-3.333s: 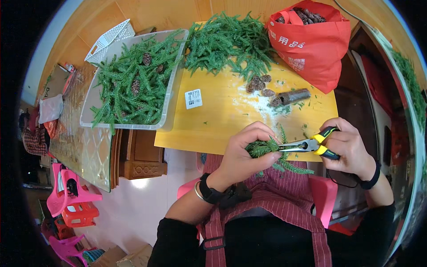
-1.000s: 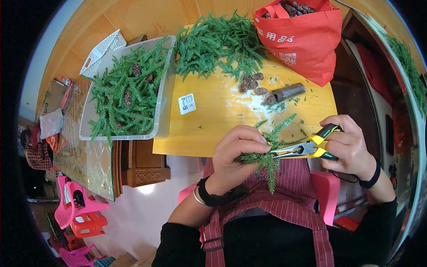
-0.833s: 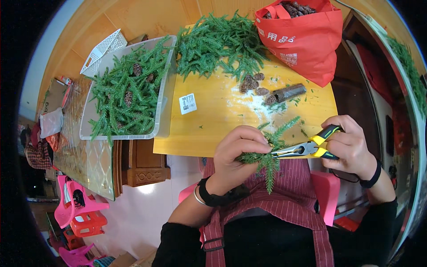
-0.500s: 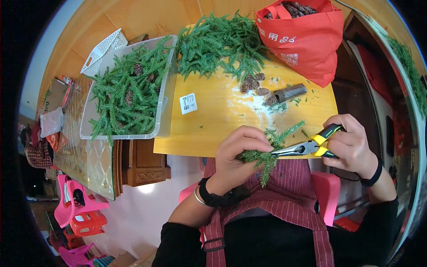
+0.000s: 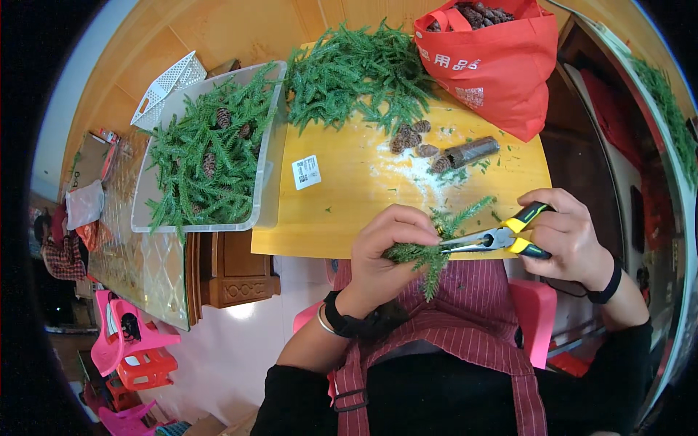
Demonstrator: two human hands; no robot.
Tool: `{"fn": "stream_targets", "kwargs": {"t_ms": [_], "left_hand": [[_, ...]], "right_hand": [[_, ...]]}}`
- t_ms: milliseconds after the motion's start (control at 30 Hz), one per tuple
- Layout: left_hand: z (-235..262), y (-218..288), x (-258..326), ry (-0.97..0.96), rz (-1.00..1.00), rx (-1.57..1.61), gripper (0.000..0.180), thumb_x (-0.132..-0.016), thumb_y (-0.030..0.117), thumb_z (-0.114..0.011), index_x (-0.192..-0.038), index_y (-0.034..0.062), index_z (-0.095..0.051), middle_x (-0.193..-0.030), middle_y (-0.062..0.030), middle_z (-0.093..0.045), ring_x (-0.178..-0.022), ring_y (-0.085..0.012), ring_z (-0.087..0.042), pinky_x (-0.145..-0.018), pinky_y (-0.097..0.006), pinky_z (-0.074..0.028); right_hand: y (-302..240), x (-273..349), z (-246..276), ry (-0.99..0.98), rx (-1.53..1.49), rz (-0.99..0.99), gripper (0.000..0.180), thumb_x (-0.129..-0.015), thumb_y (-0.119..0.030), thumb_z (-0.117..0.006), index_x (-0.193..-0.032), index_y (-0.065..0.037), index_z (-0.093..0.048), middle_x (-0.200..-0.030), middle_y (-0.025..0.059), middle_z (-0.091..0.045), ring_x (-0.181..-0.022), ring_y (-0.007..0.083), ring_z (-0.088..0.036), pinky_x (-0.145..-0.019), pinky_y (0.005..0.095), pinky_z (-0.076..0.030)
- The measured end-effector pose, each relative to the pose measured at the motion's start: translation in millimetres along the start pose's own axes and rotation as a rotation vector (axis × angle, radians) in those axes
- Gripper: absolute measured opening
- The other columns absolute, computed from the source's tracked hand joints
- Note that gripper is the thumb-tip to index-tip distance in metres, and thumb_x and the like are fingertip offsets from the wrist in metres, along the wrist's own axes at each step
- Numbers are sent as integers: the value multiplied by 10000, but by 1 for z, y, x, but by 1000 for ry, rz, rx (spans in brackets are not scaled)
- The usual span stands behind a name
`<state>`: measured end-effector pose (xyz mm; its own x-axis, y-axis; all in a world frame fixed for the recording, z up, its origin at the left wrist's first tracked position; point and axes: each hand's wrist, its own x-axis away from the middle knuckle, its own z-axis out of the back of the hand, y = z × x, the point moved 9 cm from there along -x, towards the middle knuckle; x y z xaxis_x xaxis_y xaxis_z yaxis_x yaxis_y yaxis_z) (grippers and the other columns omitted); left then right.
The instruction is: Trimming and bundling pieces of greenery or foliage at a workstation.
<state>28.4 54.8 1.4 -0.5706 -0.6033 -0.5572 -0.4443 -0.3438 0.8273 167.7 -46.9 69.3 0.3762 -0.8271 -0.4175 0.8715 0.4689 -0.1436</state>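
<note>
In front of my apron, just past the table's near edge, my left hand (image 5: 392,251) pinches a small green fir sprig (image 5: 430,270). My right hand (image 5: 566,231) is wrapped round the yellow-and-black handles of long-nose pliers (image 5: 496,238). The pliers' jaws point left and their tips reach the sprig beside my left fingertips; whether they grip a stem or wire there is hidden among the needles. Beyond my hands, several brown pine cones (image 5: 404,139) and a dark cylinder (image 5: 472,151) lie on the yellow table (image 5: 313,218) amid white powder.
A clear plastic bin (image 5: 256,211) of fir sprigs with cones stands at the left. More loose green sprigs (image 5: 356,76) are heaped at the back. A red bag (image 5: 494,80) full of cones stands back right. A white label (image 5: 306,172) lies on the table; a white basket (image 5: 169,87) is behind the bin.
The pliers' handles and jaws have spread a little wider, and my right hand has shifted slightly left. My left hand keeps its pinch on the sprig.
</note>
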Motion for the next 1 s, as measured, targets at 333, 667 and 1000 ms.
{"fn": "stream_targets", "kwargs": {"t_ms": [333, 667, 1000], "left_hand": [[1, 9, -2, 12, -85, -84, 305, -579, -13, -776, -819, 45, -597, -855, -84, -578, -798, -179, -573, -712, -282, -469], [-4, -16, 4, -53, 148, 77, 374, -608, 4, -769, -917, 15, -559, -903, -84, -574, -809, -173, -567, -722, -288, -464], [-6, -46, 13, 72, 543, 461, 388, -703, -30, -691, -1020, 40, -477, -923, -12, -565, -814, -72, -546, -701, -213, -457]], "right_hand": [[-1, -1, 3, -6, 19, 22, 176, -540, -137, -667, -626, -34, -554, -694, 67, -568, -875, 300, -577, -698, 404, -445], [9, 5, -6, -159, -150, -127, 212, -596, -168, -688, -602, -24, -533, -657, 93, -546, -750, 289, -579, -629, 355, -460], [43, 30, -18, -220, -683, -663, 254, -717, -222, -640, -809, 15, -654, -771, 121, -602, -769, 220, -574, -700, 304, -431]]}}
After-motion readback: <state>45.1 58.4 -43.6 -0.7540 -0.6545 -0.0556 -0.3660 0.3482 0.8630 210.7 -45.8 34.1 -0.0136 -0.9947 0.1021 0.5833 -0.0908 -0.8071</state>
